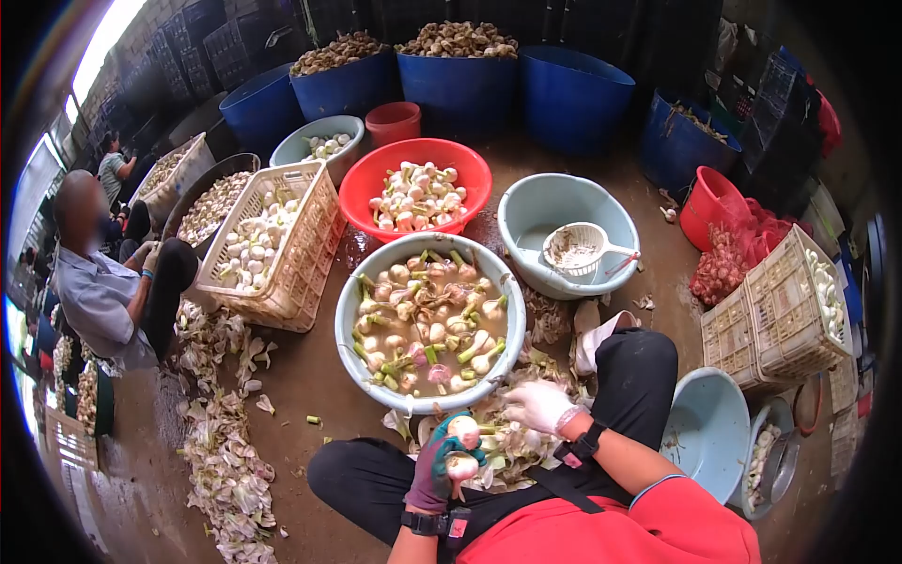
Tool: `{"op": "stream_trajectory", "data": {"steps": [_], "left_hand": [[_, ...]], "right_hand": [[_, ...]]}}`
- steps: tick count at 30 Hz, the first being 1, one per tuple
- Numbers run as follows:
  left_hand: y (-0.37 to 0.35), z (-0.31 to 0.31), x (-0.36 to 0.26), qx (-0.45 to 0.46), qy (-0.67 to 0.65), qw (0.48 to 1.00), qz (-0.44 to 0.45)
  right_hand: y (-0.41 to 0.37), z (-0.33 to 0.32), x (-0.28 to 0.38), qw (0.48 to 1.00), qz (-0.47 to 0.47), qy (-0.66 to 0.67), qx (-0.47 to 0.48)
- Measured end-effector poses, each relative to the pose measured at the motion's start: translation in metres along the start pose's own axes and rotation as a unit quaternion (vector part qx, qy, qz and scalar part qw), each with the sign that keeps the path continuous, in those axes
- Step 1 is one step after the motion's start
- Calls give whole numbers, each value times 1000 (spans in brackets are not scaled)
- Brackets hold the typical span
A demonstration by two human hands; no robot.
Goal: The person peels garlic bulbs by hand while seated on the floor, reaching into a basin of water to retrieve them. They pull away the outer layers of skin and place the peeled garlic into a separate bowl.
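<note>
My left hand (438, 467), in a teal and purple glove, is closed around two garlic bulbs (462, 466), one above the other, in front of my lap. To its right my right hand (537, 407), in a white glove, hovers over a heap of garlic peels (512, 446). Its fingers point left, slightly apart, and nothing shows in them. Just beyond both hands stands a pale blue basin (346, 362) of murky water, where garlic bulbs (437, 331) with cut green stems float.
Behind it are a red basin (484, 179) of garlic and a light blue tub (512, 211) holding a white strainer (575, 246). A crate (296, 291) of bulbs stands left, near a seated person (103, 301). Stacked crates (775, 315) stand right. Blue barrels (460, 89) line the back.
</note>
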State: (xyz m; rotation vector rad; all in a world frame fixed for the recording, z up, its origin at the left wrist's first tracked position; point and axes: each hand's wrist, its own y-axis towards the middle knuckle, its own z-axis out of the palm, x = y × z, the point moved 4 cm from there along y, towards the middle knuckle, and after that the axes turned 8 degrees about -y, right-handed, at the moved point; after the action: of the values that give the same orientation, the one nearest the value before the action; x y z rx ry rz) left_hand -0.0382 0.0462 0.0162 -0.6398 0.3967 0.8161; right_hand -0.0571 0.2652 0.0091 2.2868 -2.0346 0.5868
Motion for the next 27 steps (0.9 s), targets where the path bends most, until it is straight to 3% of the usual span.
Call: {"op": "stream_trajectory", "data": {"steps": [3, 5, 7, 8, 11, 13, 15, 16, 17, 19, 20, 23, 24, 27], "left_hand": [[5, 3, 6, -8, 12, 999, -35], [9, -5, 13, -21, 29, 998, -47], [8, 1, 7, 80, 241, 961, 108], [5, -4, 7, 43, 299, 946, 116], [-7, 22, -8, 37, 229, 970, 76], [-4, 17, -10, 47, 254, 963, 84], [-6, 15, -6, 32, 175, 984, -1], [-11, 25, -9, 52, 195, 978, 61], [-12, 28, -9, 52, 196, 977, 59], [-13, 28, -1, 31, 86, 994, -60], [-13, 28, 0, 33, 88, 994, -60], [-12, 24, 10, 67, 132, 985, -94], [-12, 27, 11, 74, 112, 986, -101], [-10, 24, 10, 13, 127, 985, -117]], "right_hand": [[-1, -34, 49, 972, -108, 208, -31], [-2, -37, 67, 986, -92, 138, 6], [-4, -32, 80, 989, -108, 101, -9], [-7, -32, 83, 989, -113, 92, -14], [-13, -31, 91, 991, -106, 72, -29], [-13, -29, 89, 993, -94, 58, -43], [-12, -22, 84, 992, -53, 113, -15], [-10, -19, 80, 989, -35, 146, -9], [-12, -18, 77, 989, -33, 147, -10], [-18, -15, 69, 912, 80, 377, 141], [-17, 0, 62, 876, 102, 434, 183], [-22, 6, 53, 864, 119, 430, 234], [-23, 7, 52, 863, 119, 432, 234], [-26, -2, 48, 925, 82, 363, 74]]}}
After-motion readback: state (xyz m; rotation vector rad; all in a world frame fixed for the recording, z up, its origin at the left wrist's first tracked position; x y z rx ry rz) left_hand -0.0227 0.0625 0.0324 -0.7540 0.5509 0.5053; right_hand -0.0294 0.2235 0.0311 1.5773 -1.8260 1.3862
